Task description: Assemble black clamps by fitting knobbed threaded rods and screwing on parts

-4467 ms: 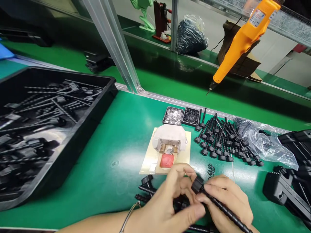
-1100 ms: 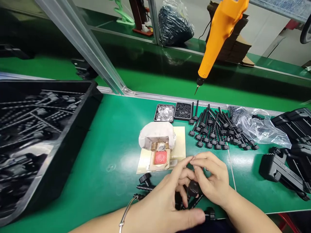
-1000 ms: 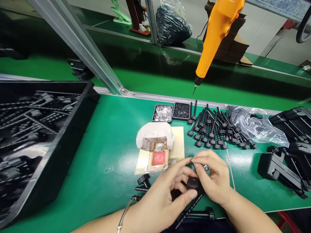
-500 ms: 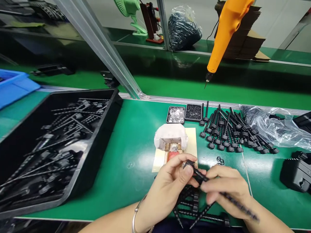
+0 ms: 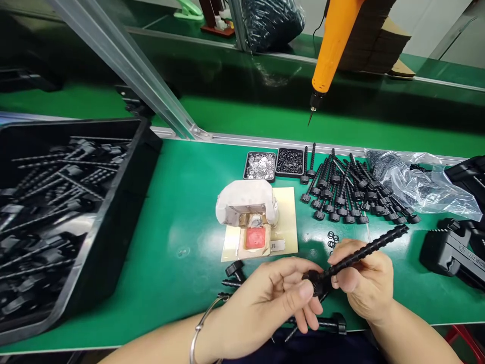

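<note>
A black spiral rod with a thick round head is held between my two hands, its free end tilted up to the right. My left hand, with a bracelet at the wrist, pinches the head. The fingers of my right hand close around the shaft just beyond it. Beneath and beside my hands lie more spiral rods, partly covered by the left hand. Just above my right hand, several small black O-rings rest on the green table.
A white block fixture with a red pad stands ahead. Behind it are a tray of metal washers and a tray of small black parts. Rods are piled at right. An orange electric screwdriver hangs above; a black bin stands left.
The rod has swung from pointing down right to pointing up right, and my right hand has turned with it. The camera view has shifted, so the table things sit further left and higher.
</note>
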A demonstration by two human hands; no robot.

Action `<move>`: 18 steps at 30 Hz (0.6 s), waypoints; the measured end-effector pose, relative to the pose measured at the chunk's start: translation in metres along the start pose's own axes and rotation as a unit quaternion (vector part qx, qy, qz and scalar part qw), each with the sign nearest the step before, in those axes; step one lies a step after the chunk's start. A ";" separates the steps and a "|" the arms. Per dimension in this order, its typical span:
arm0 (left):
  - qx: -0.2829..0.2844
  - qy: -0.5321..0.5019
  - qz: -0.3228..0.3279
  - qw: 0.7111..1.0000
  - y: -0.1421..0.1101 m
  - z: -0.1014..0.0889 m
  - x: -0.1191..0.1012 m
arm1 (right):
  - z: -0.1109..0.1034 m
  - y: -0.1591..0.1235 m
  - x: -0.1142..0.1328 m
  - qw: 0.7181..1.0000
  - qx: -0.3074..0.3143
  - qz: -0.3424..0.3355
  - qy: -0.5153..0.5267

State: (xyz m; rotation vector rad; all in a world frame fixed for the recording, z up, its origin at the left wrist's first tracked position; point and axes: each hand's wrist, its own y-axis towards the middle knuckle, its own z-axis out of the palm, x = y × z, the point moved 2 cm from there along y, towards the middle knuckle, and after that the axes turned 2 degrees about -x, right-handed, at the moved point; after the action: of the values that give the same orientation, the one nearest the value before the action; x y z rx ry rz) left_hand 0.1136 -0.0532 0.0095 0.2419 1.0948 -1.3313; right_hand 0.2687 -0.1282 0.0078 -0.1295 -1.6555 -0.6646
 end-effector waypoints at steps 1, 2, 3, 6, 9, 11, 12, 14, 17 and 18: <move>-0.007 0.006 0.003 1.000 0.001 0.000 0.001 | 0.002 0.002 0.002 1.000 0.019 -0.004 -0.014; -0.018 0.012 0.008 1.000 0.001 -0.001 0.001 | 0.004 0.004 0.003 0.998 0.046 -0.011 -0.029; -0.031 0.020 0.016 0.999 0.002 -0.002 0.002 | 0.007 0.006 0.005 0.996 0.076 -0.021 -0.043; -0.067 0.059 0.052 0.995 0.004 -0.006 0.002 | 0.016 0.010 0.009 0.987 0.139 -0.048 -0.071; -0.086 0.129 0.086 0.984 0.004 -0.008 0.001 | 0.019 0.011 0.006 0.984 0.148 -0.051 -0.083; -0.107 0.212 0.132 0.962 0.002 -0.008 -0.001 | 0.014 0.013 -0.001 0.985 0.135 -0.027 -0.103; -0.121 0.263 0.163 0.943 0.000 -0.008 -0.003 | 0.009 0.016 -0.005 0.985 0.113 -0.003 -0.130; -0.140 0.375 0.211 0.892 -0.003 -0.008 -0.006 | -0.007 0.024 -0.016 0.974 0.035 0.057 -0.218; -0.128 0.540 0.217 0.803 -0.006 -0.008 -0.007 | -0.034 0.040 -0.029 0.928 -0.073 0.111 -0.348; -0.115 0.588 0.210 0.773 -0.006 -0.008 -0.006 | -0.042 0.045 -0.032 0.915 -0.088 0.118 -0.376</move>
State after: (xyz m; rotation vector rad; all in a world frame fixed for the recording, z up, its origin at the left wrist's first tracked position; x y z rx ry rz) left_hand 0.1056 -0.0450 0.0123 1.1736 2.0597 -0.5144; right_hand 0.3322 -0.1023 -0.0049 -0.7879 -2.2573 -0.6107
